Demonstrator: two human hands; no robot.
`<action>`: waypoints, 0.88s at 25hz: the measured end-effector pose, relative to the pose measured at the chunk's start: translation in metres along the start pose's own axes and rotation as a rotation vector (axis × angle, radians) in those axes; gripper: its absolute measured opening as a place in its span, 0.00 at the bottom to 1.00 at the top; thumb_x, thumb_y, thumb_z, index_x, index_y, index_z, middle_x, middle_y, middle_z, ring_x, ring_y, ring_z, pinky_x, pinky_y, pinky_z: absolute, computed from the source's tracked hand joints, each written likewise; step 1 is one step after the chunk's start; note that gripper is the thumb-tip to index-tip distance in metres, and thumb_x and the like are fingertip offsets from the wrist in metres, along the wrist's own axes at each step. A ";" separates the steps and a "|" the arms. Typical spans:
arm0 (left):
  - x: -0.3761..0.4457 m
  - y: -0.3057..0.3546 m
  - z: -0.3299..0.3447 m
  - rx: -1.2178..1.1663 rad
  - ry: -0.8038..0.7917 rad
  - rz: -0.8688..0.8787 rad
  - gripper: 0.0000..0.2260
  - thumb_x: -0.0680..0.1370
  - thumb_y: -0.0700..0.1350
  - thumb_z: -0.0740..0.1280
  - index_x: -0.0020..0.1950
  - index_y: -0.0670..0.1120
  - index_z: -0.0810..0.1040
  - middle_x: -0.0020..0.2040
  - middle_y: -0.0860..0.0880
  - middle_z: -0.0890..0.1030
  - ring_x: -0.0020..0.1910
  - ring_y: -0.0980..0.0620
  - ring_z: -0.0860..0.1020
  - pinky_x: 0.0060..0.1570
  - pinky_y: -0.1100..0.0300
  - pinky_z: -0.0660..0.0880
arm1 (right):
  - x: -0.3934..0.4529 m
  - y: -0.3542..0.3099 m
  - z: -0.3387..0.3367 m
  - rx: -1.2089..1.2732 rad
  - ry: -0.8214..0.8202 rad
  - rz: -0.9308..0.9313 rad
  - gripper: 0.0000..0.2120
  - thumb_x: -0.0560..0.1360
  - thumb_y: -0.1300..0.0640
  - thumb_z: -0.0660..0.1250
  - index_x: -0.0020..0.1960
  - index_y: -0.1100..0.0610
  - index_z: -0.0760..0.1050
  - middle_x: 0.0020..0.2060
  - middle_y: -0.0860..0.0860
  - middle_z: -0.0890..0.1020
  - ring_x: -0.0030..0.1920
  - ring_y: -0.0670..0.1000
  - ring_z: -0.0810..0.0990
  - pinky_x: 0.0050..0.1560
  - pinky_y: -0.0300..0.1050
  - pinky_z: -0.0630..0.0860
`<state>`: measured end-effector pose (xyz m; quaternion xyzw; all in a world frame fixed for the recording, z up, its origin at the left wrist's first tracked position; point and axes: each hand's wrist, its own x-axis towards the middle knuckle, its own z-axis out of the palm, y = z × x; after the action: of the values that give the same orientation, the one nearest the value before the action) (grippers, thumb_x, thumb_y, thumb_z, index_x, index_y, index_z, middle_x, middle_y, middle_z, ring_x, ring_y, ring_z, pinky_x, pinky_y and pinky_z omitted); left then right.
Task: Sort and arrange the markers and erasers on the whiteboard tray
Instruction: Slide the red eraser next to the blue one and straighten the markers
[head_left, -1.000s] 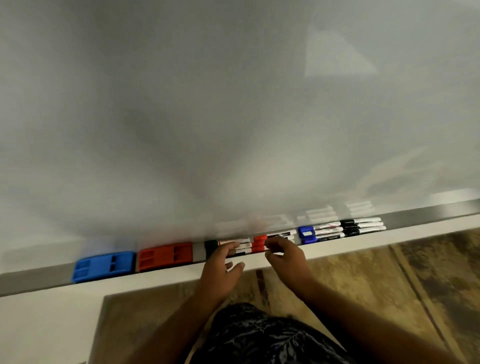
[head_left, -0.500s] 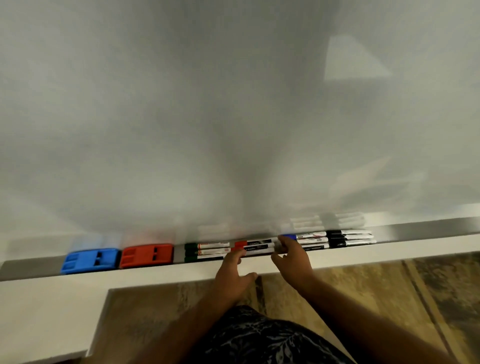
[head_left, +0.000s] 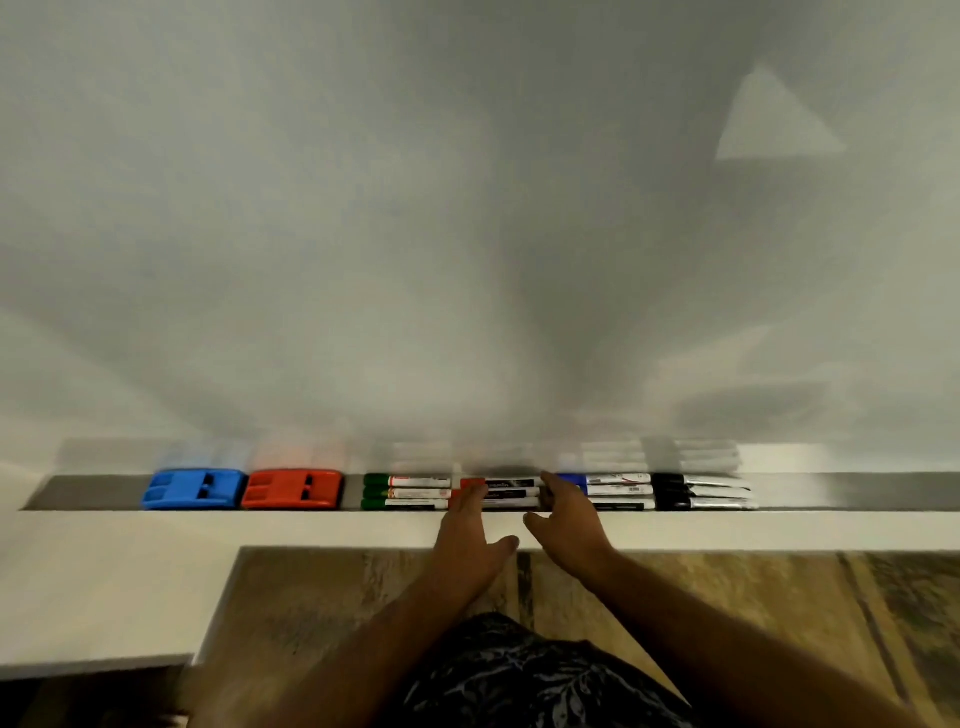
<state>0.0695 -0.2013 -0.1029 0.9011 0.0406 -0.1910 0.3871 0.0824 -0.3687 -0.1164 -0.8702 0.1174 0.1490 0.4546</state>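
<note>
On the grey tray (head_left: 88, 491) lie, left to right, a blue eraser (head_left: 192, 488), a red eraser (head_left: 292, 488), three green-capped markers (head_left: 405, 493), red-capped markers (head_left: 511, 493), blue-capped markers (head_left: 618, 491) and black-capped markers (head_left: 701, 492), each group side by side. My left hand (head_left: 470, 540) rests with its fingertips on the left end of the red markers. My right hand (head_left: 566, 519) touches their right end with fingers spread. Neither hand grips anything.
The whiteboard (head_left: 467, 234) rises behind the tray. A white ledge (head_left: 260, 530) runs along the tray's front edge, stepping down at the left. Below is a brown patterned floor (head_left: 727, 613) and my dark patterned clothing (head_left: 530, 680).
The view has shifted so the tray's row sits more to the right and level. Both hands have stayed at the red markers, pressing their two ends; the marker groups now lie closer together.
</note>
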 end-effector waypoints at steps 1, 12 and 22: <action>0.002 0.003 -0.001 -0.015 0.016 -0.004 0.38 0.75 0.49 0.75 0.81 0.49 0.61 0.80 0.49 0.64 0.76 0.48 0.67 0.75 0.49 0.67 | 0.000 0.000 -0.001 -0.002 0.008 -0.015 0.31 0.73 0.60 0.74 0.74 0.52 0.71 0.57 0.44 0.81 0.57 0.43 0.79 0.56 0.33 0.74; 0.029 0.010 -0.017 -0.089 0.004 -0.134 0.31 0.69 0.42 0.79 0.69 0.49 0.73 0.64 0.50 0.79 0.60 0.51 0.80 0.63 0.55 0.77 | 0.003 -0.004 0.001 0.038 0.009 -0.041 0.27 0.73 0.63 0.73 0.70 0.50 0.74 0.53 0.41 0.82 0.54 0.42 0.81 0.47 0.23 0.69; 0.024 0.012 -0.017 -0.011 0.053 -0.112 0.31 0.70 0.47 0.79 0.70 0.49 0.71 0.68 0.48 0.74 0.62 0.50 0.77 0.64 0.54 0.76 | -0.002 -0.010 -0.002 0.054 0.004 -0.039 0.26 0.74 0.64 0.72 0.70 0.52 0.74 0.56 0.44 0.83 0.57 0.45 0.82 0.55 0.30 0.75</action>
<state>0.0995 -0.1991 -0.0932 0.9001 0.1024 -0.1880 0.3794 0.0839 -0.3646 -0.1070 -0.8602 0.1051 0.1349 0.4804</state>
